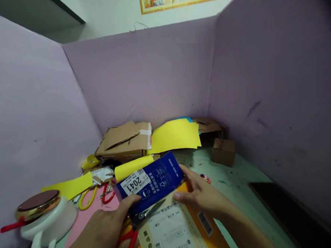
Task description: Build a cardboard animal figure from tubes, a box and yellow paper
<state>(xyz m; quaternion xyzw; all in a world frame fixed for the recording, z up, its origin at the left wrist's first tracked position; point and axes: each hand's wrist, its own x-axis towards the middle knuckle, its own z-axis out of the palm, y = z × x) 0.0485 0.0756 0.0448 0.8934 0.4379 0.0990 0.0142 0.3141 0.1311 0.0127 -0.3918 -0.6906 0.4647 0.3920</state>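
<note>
A flat blue plastic packet [163,172] with a white printed label is held between my two hands, tilted up to the right. My left hand [112,220] grips its lower left end with the thumb on top. The right end is pinched by my right hand [196,191], its thumb near the packet's lower edge. Red-handled scissors [130,243] lie just under the packet beside my left hand, with their blades partly showing. Beneath them is a cream and orange mailer [211,235] with a white shipping label. The fingers behind the packet are hidden.
On the left stands a white cup [52,217] with a gold-rimmed lid. Yellow-handled scissors [87,198] rest on pink paper [84,226]. Cardboard boxes [124,139], yellow sheets [176,134] and a small brown box [223,151] line the back. Lilac panels [145,73] enclose three sides.
</note>
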